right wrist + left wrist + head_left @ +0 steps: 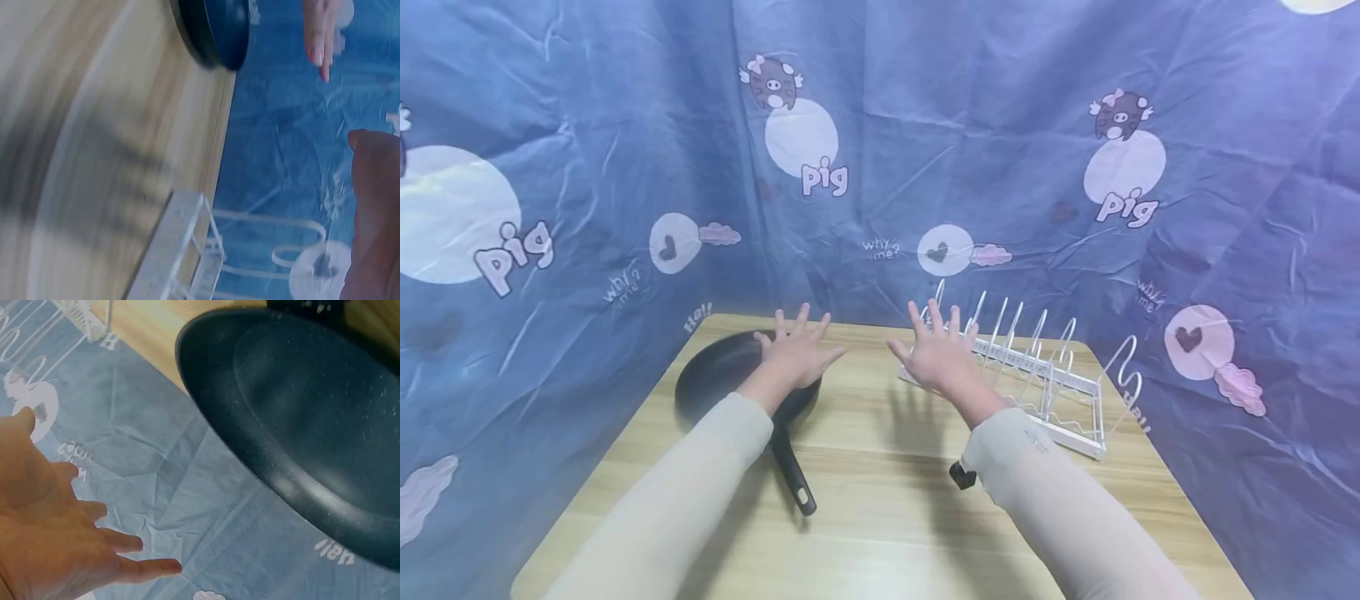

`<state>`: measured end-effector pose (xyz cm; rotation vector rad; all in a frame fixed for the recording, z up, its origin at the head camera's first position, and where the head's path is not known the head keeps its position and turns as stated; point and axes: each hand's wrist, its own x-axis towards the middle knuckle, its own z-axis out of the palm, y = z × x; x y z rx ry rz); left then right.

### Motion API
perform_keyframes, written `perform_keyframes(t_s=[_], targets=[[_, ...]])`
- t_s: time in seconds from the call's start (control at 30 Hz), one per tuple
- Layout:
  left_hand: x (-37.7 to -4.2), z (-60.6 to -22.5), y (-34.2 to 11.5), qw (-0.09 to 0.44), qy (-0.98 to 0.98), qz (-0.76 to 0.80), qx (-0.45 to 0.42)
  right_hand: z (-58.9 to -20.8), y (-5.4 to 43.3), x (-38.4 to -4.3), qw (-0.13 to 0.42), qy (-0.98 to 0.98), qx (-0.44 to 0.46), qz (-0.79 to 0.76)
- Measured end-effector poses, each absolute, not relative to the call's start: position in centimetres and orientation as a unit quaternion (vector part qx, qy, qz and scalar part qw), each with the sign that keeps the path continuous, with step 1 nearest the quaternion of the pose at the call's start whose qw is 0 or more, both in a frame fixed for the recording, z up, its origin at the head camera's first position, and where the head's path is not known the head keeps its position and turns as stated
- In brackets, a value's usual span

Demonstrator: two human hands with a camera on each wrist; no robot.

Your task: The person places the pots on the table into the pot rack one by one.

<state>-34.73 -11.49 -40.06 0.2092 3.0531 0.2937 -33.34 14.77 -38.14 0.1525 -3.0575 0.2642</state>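
Note:
Both hands are held up over the table with their fingers spread and nothing in them. The left hand (793, 357) is above the right part of a black frying pan (715, 375), whose handle points toward the person. In the left wrist view the pan's dark, speckled inside (312, 419) lies apart from the left hand (50, 519). My right hand (943, 358) is in front of the left end of a white wire rack (1078, 379) with several upright loops. The right wrist view shows part of the right hand (378, 206) and the rack's end (169, 244).
The light wood table (865, 517) carries the pan on its left and the rack on its right. A blue cloth (895, 125) with printed pigs and words hangs round the back and sides. A small black piece (962, 475) shows beside the right sleeve.

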Motion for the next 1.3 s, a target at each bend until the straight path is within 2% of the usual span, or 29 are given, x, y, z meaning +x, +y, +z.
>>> perform_keyframes(t_s=[0.43,0.57,0.8,0.9,1.07,1.3], targets=[[-29.8,-41.4,-16.0,-0.035,0.989,0.141,-0.013,-41.5,9.8,-28.4,0.037,-0.976,0.15,0.154],[-28.3,-42.8,-17.1,-0.021,0.989,0.147,-0.006,-42.6,9.1,-27.3,0.031,-0.969,0.175,0.17],[-26.4,-44.4,-18.9,0.047,0.993,0.11,0.011,-45.1,7.8,-26.3,0.015,-0.947,0.224,0.228],[-25.9,-45.0,-19.6,0.079,0.99,0.115,0.022,-46.2,7.1,-25.6,-0.034,-0.928,0.222,0.298],[-25.2,-46.1,-20.5,0.142,0.969,0.202,0.016,-47.6,5.9,-24.2,-0.148,-0.87,0.198,0.426],[-24.5,-49.1,-21.0,0.223,0.844,0.487,-0.008,-49.0,5.1,-23.0,-0.286,-0.77,0.174,0.543]])
